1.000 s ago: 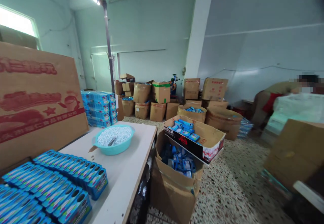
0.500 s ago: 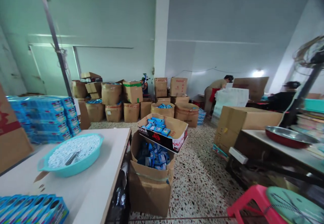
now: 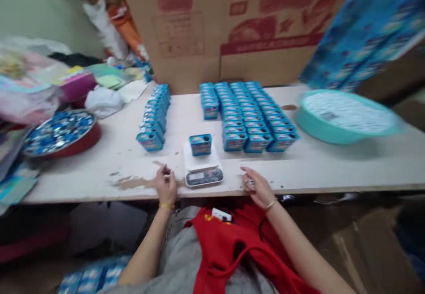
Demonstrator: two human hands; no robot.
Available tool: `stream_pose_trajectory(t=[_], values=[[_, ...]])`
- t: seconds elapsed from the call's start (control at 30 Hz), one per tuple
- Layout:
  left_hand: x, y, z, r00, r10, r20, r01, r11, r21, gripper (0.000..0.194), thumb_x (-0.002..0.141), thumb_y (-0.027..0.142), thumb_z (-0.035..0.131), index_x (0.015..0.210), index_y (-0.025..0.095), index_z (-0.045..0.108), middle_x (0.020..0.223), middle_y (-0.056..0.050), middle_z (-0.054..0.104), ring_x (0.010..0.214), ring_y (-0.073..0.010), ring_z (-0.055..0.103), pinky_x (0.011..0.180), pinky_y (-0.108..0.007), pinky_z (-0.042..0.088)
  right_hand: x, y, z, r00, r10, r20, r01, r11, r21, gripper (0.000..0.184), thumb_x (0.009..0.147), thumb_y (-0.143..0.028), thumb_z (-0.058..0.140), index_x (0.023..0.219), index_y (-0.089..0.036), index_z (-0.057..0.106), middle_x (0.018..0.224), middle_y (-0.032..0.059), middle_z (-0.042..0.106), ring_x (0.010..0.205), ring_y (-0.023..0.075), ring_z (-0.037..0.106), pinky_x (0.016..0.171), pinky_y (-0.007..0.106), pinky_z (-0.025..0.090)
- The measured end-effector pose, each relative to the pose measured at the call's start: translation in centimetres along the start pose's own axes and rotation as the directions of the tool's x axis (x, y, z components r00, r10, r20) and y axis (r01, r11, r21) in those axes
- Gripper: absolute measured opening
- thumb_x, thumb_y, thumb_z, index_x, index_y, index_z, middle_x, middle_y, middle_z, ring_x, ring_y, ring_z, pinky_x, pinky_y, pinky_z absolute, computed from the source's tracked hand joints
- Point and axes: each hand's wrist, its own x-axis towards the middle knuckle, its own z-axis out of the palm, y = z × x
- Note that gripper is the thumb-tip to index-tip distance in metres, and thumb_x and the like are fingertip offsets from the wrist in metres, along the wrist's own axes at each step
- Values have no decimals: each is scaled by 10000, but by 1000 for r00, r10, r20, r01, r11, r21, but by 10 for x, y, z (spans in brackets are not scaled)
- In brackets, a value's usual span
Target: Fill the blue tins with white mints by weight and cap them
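My left hand (image 3: pixel 166 187) rests on the front edge of the white table (image 3: pixel 318 168), just left of a small white scale (image 3: pixel 203 169). Its fingers are curled; what they hold is not clear. My right hand (image 3: pixel 258 187) lies to the right of the scale, fingers pinched around a small pale piece that is too blurred to name. A single blue box (image 3: pixel 200 144) stands on the scale's platform. Behind it are a block of several blue boxes (image 3: pixel 252 117) and one separate row of blue boxes (image 3: pixel 155 117).
A teal basin (image 3: pixel 345 117) of small white pieces sits at the right. A red tray (image 3: pixel 59 133) of blue wrapped pieces sits at the left, beside bags and clutter. A large cardboard box (image 3: pixel 232 24) stands behind the table. More blue boxes (image 3: pixel 89 276) lie below.
The view has swung from the room with stacked cartons and other people down to the table in front of me. My hands, the scale and the rows of boxes now show.
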Motion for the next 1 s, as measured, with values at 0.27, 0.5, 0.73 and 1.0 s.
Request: stream_pose_trajectory(t=[0.27,0.5,0.73,1.0], values=[[-12,-6,-4,998,-42,36,40,997,65,278,861,306,503,1083,145,549,816,-44,606,744,-150,575,779,-322,446,2,1,-17,999,34,10,-34,999,3,348,671,-385,746,937,-182,651,569,-63,497,376,17,271,373,198,178],[-12,-3,-9,995,-55,88,45,993,107,256,882,303,499,1082,152,550,821,-37,598,705,-138,558,785,-320,428,6,-2,-16,995,102,-9,-102,994,-33,302,730,-378,702,967,-196,656,590,-63,476,385,19,237,375,202,156],[-11,-2,-10,990,-52,133,34,991,129,240,881,299,522,1066,153,567,795,-28,599,727,-140,561,767,-308,445,6,-4,-15,987,160,-26,-161,987,-18,296,741,-377,696,969,-193,653,599,-58,466,394,11,236,376,189,169],[-5,-2,-12,982,-63,177,33,985,168,259,864,345,524,1032,159,588,789,-38,608,724,-152,579,754,-322,469,16,-57,45,988,127,86,-108,974,-197,299,774,-427,651,942,-183,689,536,-41,460,367,18,211,376,229,115]])
